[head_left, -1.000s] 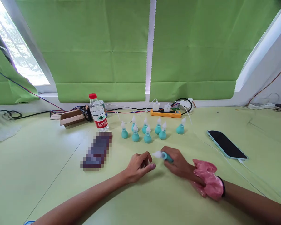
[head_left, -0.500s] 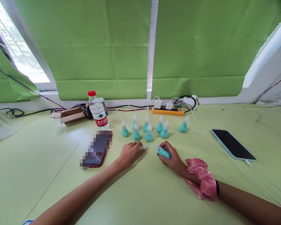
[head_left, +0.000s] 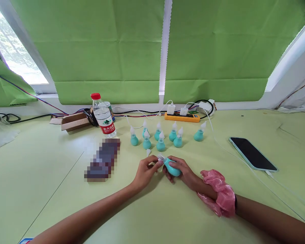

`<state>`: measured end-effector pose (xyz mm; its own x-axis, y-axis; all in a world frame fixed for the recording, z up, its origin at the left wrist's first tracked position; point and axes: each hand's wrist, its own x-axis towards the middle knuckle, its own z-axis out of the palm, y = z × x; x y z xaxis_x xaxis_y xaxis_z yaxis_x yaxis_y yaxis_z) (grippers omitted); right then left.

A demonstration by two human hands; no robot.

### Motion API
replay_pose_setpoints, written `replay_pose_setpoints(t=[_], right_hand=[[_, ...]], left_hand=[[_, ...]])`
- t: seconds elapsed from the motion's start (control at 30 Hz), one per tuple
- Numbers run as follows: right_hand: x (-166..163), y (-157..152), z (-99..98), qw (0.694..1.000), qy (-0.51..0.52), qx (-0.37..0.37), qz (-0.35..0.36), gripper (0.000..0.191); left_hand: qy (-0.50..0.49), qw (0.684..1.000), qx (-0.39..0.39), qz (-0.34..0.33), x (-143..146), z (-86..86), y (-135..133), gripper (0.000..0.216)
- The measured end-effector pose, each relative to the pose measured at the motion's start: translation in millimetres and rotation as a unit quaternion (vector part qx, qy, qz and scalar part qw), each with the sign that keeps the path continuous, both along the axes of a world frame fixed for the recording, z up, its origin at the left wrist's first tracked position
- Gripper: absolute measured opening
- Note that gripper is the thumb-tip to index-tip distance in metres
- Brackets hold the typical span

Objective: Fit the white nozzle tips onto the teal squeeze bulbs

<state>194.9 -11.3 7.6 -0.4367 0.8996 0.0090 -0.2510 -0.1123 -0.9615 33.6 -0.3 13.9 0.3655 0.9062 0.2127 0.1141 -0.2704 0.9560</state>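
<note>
Teal bulb [head_left: 173, 168] lies in our right hand [head_left: 184, 173], grip clamped round its body, just above the bench [head_left: 167, 213]. Long axis runs left-right, nozzle [head_left: 160, 158] pointing left, straight at our left hand [head_left: 144, 171], whose fingertips pinch together on that nozzle

Flat item [head_left: 103, 159] pixelated; right hand [head_left: 185, 172] half-covers teal bulb [head_left: 172, 168].

Nine teal bulbs in all: eight standing bulbs [head_left: 161, 145] on the table [head_left: 53, 189] and one held bulb [head_left: 173, 168], gripped between two hands, the left hand [head_left: 145, 169] and the right hand [head_left: 183, 171]. One loose white tip [head_left: 148, 152]. One water bottle [head_left: 103, 117], one cardboard box [head_left: 73, 122], one orange power strip [head_left: 182, 117] carrying two white chargers [head_left: 171, 109] — plus two phones [head_left: 252, 153] and one pink scrunchie [head_left: 217, 193].
</note>
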Motion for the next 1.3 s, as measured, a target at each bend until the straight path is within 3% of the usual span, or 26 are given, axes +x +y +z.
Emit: replay_pose_setpoints(t=[0.1,0.33,0.6,0.83,0.93,1.0,1.13,1.23,1.3], right_hand=[[-2.1,-1.4,2.3,0.999,0.026,-0.018,0.029,0.019],[0.6,-2.4,3.3,0.999,0.022,-0.017,0.042,0.021],[-2.6,-6.9,-0.6,1.000,-0.018,-0.001,-0.026,0.022],[-3.1,-9.7,1.2,0.999,-0.047,0.016,-0.021,0.022],[-1.6,-7.3,-0.2,0.999,-0.027,-0.002,-0.023,0.021],[0.2,-3.5,-1.2,0.999,-0.002,-0.042,-0.016,0.023],[5.5,6.4,-0.8,0.987,0.053,-0.149,0.022,0.029],[9.9,13.0,-0.3,0.969,0.120,-0.213,0.034,0.030],[11.4,15.4,-0.7,0.962,0.152,-0.226,0.017,0.030]], left_hand=[[-0.028,1.000,-0.011,0.002,0.1,-1.0,-2.9,0.026],[0.035,0.996,0.077,0.001,-4.3,-1.8,-3.4,0.029],[-0.054,0.990,-0.060,0.119,1.7,8.1,-7.6,0.021],[-0.055,0.988,-0.082,0.121,2.3,13.2,-9.7,0.020],[-0.061,0.990,-0.105,0.073,-0.5,16.9,-4.2,0.021],[-0.077,0.985,-0.153,-0.017,-5.6,19.2,3.5,0.022],[-0.086,0.941,-0.249,-0.212,-23.0,25.6,22.1,0.022],[-0.035,0.937,-0.222,-0.269,-36.7,38.7,31.1,0.023],[0.076,0.959,-0.129,-0.240,-43.0,51.3,33.1,0.020]])
